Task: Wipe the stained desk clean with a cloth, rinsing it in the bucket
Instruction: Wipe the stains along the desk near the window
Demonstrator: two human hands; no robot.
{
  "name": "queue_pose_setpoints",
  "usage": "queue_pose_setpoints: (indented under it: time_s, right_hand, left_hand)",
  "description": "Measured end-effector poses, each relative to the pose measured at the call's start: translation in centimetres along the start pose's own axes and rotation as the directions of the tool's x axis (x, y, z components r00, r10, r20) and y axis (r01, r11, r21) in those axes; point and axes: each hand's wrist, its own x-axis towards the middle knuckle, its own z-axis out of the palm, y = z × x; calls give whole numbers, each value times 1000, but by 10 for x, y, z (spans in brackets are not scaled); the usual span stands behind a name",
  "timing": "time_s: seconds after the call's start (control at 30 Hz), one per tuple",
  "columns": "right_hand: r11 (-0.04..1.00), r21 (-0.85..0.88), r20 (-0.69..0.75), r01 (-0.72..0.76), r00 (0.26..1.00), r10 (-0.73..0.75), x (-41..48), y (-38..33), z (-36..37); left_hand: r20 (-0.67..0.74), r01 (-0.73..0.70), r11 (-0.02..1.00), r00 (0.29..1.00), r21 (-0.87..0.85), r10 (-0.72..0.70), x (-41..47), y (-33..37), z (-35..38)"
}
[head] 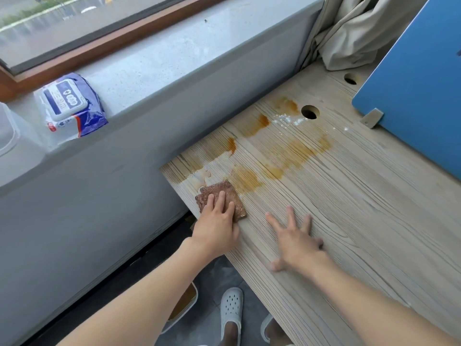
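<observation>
A light wooden desk point(361, 208) carries several orange-brown stains point(296, 151) across its far left part, plus white powder point(287, 119) near a cable hole. A brown cloth point(219, 192) lies flat at the desk's left corner. My left hand point(215, 221) presses down on the cloth with its fingers spread over it. My right hand point(296, 242) rests flat on the bare wood to the right, fingers apart, holding nothing. On the floor below the desk edge, a white container with brownish water point(185, 303) shows partly behind my left forearm.
A grey window ledge point(149, 71) runs along the left, with a pack of wet wipes point(72, 106) and a clear plastic tub point(7, 131) on it. A blue partition panel point(419, 78) stands at the desk's right. A curtain point(354, 28) hangs behind. White clogs point(232, 310) are below.
</observation>
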Motion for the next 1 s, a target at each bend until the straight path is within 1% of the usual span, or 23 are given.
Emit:
queue_pose_setpoints:
  time_s: [0.07,0.13,0.33,0.4,0.5,0.67,0.77,0.9,1.0]
  right_hand:
    - [1000,1,-11,11,1000,-11,2,13,-11]
    - [998,30,-24,-48,999,49,4,25,-16]
    - [997,40,-29,-65,997,67,8,27,-10]
    - [998,46,-26,-53,998,54,9,28,-10]
    - [998,62,-31,-33,999,35,10,29,-8]
    - [998,57,-29,-36,999,38,14,30,-7]
    - [998,56,-26,-38,999,39,13,32,-5]
    - [998,57,-29,-41,999,43,15,34,-5]
    - [998,45,-24,-35,999,36,16,31,-5]
  left_hand:
    - [22,-52,995,999,88,50,-13,0,5]
    - [37,-78,988,997,133,73,-17,0,3]
    - [51,-10,1000,999,25,9,13,8,-10]
    - [73,-29,999,997,44,26,6,8,-2]
    - [88,-89,989,993,120,79,-5,2,10]
    - [62,-51,998,997,48,48,27,8,-8]
    - [63,-45,996,997,71,41,25,17,-4]
    - [101,-92,989,992,115,81,14,15,4]
    - [88,-62,996,995,71,56,31,17,-8]
